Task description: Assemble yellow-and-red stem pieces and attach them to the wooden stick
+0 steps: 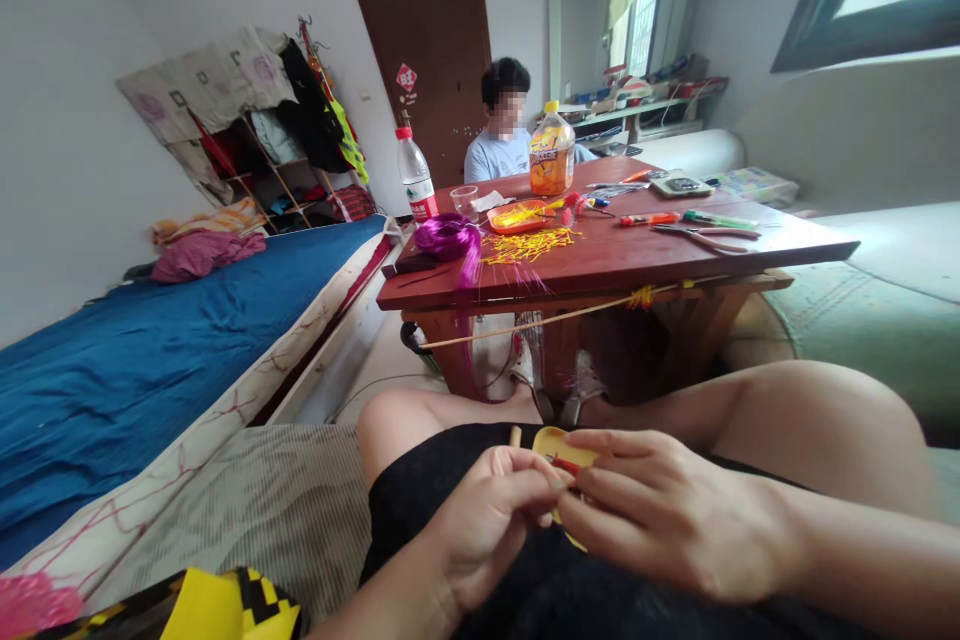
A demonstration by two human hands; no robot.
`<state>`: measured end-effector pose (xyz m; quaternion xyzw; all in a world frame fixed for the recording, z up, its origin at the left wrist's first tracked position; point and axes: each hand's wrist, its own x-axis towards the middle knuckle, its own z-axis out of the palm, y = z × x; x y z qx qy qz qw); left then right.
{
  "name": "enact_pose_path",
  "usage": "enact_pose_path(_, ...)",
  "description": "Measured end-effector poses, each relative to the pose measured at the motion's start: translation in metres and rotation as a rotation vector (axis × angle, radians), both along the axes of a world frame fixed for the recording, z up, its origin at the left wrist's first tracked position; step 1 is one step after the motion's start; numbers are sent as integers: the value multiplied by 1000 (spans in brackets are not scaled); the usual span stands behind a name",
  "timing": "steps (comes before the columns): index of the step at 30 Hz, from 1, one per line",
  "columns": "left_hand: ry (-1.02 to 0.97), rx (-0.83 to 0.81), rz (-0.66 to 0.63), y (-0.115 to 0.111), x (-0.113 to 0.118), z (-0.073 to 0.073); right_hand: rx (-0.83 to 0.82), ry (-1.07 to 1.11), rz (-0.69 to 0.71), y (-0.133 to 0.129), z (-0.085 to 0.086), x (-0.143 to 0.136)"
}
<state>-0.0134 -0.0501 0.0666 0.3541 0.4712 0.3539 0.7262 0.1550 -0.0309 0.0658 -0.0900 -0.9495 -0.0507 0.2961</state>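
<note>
Over the dark cloth on my lap, my left hand [491,515] and my right hand [652,510] meet fingertip to fingertip. The thumb and forefinger of the left are pinched together; the right's fingers are bent in close against them. A small, thin red piece [567,465] shows between the fingertips, its kind unclear and mostly hidden. Just behind and under the hands is a shallow yellow dish [553,442], partly covered by the right fingers. The end of a light wooden stick [515,436] sticks up beside it.
Ahead stands a red-brown table [600,255] with purple strands [450,238], yellow pieces [532,245], an orange tray [523,216], pliers [709,236] and bottles. A thin rod [540,321] runs along its near edge. Someone in light blue [495,157] sits beyond. A blue-covered bed [195,320] lies left.
</note>
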Motion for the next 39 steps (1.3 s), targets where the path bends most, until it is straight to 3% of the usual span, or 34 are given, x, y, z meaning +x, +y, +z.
enact_pose_path(3,376,518,-39,-7,1,3,-630,139,-150,0,-1,-7)
enact_pose_path(5,678,959,23,-13,1,0,-1165,239,-243,1,-3,-13)
enact_pose_path(7,892,1344,115,-17,-1,-5,-1582,315,-215,4,-7,-19)
enact_pose_path(9,986,1645,131,-17,-5,-12,-1793,360,-131,8,-12,-22)
enact_pose_path(11,1023,1829,38,-15,-9,-16,-1882,362,-82,11,-16,-24)
enact_pose_path(13,1042,1884,-58,-11,-13,-15,-1903,356,-77,11,-16,-23)
enact_pose_path(15,1035,1760,-88,-8,-14,-10,-1792,365,-126,8,-12,-20)
enact_pose_path(19,934,1241,-72,-7,-9,-1,-1105,212,-360,-1,-1,-15)
enact_pose_path(21,919,1103,-58,-8,-6,0,-823,121,-380,-3,-1,-14)
enact_pose_path(26,998,1150,-47,-11,-4,-5,-580,120,-369,-3,-17,-19)
enact_pose_path(31,1071,1307,21,-13,-4,-11,-623,119,-448,-6,-18,-23)
enact_pose_path(39,1059,1181,-25,-11,-8,-13,-1149,234,-453,-7,-12,-19)
